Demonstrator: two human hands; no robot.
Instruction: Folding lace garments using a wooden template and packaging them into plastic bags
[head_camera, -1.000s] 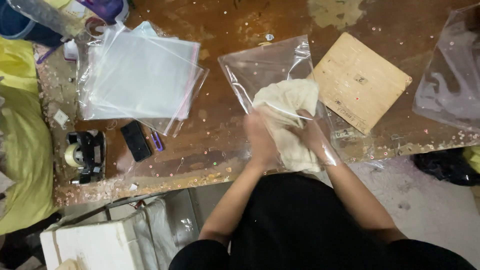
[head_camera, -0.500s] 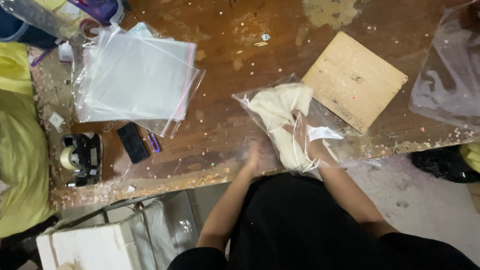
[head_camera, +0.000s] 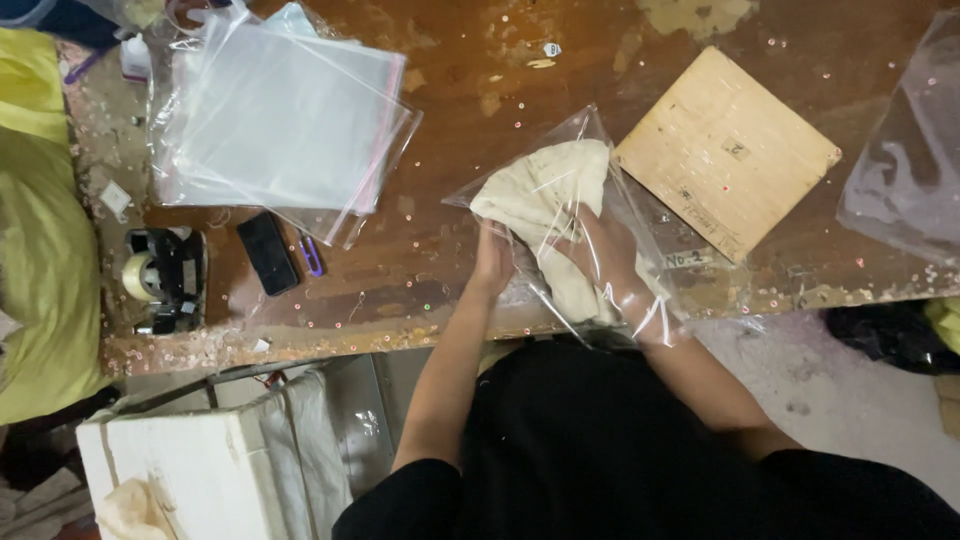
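We see a worn brown table (head_camera: 480, 110), scuffed and dotted with small bright specks, filling most of the view. On its upper left lies a stack of clear plastic bags (head_camera: 285, 125), fanned flat, probably so that 1 can be taken off the top at a time. At the far right edge, 1 more clear bag (head_camera: 905, 170) lies partly out of view. A square wooden board (head_camera: 725, 150) sits at an angle just beside the work.

Near the front edge of the table is the clear bag (head_camera: 590, 140) in hand, its closed end pointing away from us and its mouth towards the body. Inside it sits a folded cream cloth (head_camera: 540, 195), bunched towards the far end. Our right hand (head_camera: 605, 265) is inside the bag up to the wrist, fingers curled onto the near side of the cloth; we judge it is pressing the cloth deeper in. Our left hand (head_camera: 492, 268) stays outside, closed on the bag's left edge beside the cloth, likely to hold the bag steady against that push.

Smaller things lie on the left: a black tape dispenser (head_camera: 165, 280), a black phone (head_camera: 267, 252) and a small purple pen (head_camera: 311, 255), all well apart from the hands.
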